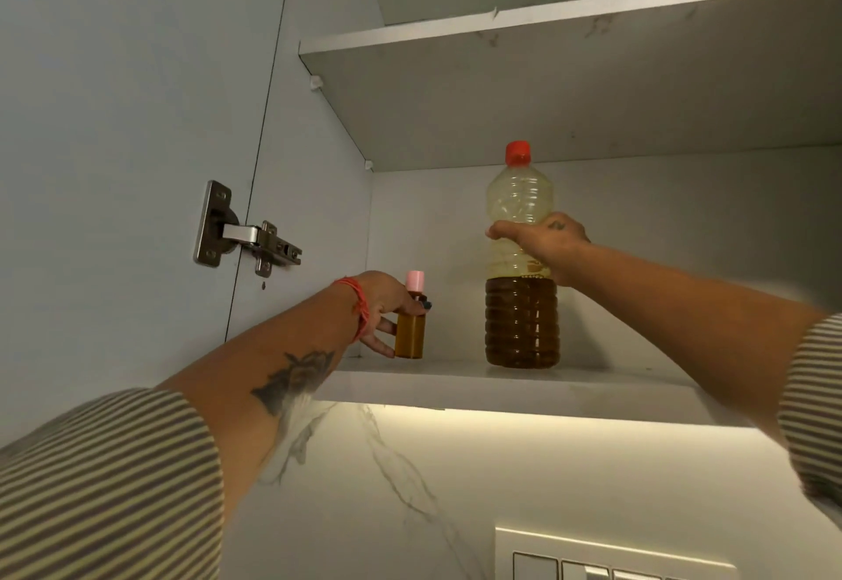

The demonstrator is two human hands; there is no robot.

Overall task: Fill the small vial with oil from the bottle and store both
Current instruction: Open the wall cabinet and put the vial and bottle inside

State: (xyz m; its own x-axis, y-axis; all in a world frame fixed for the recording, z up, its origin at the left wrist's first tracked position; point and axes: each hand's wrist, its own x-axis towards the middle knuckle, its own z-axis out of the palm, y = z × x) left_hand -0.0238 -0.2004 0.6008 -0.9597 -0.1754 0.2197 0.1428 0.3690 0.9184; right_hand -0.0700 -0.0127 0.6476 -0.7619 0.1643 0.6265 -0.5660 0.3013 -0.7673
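Storing step: my left hand grips the filled vial, right hand grips the bottle, both standing on the shelf; next, let go cleanly.

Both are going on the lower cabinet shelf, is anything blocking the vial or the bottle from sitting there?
Nothing visible does. The vial, held by the left hand, and the bottle, gripped by the right hand, both appear to stand on the lower shelf already, apart from each other.

Striped sleeves, red wrist thread, rose forearm tattoo.
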